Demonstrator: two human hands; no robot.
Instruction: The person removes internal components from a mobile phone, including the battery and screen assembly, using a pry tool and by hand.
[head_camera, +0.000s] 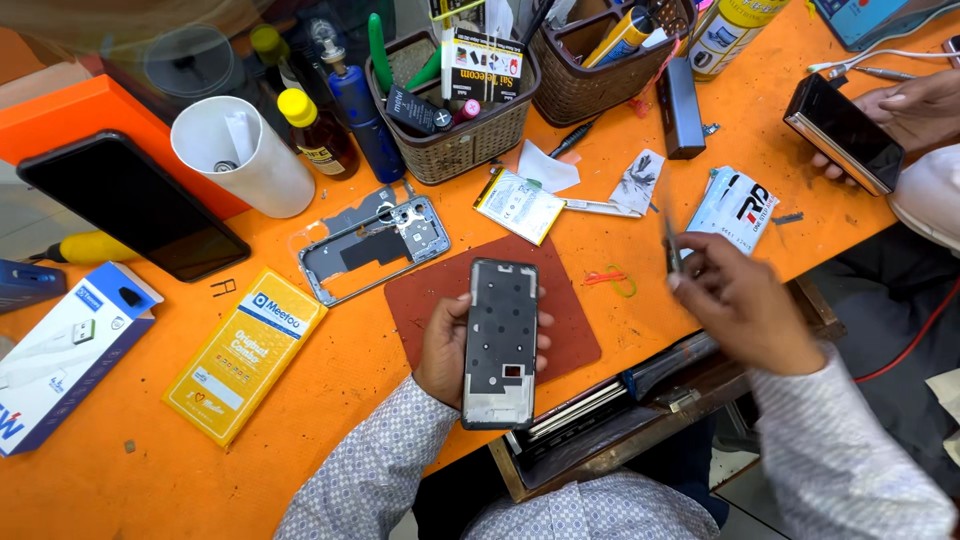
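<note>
Over orange bench (330, 400), left hand (440, 350) clasping stiff, fragile phone frame (500, 345) by edges, right hand (735, 305) pinching thin tweezers (672, 245).

The phone frame (500, 340) looked like matt dark metal with bare silvery edges. The mat (560, 300) under it was dull reddish-brown, leather-like. The table (330, 430) was smooth orange. Both baskets (455, 150) were woven brown plastic. The yellow box (245, 355) was glossy card.
</note>
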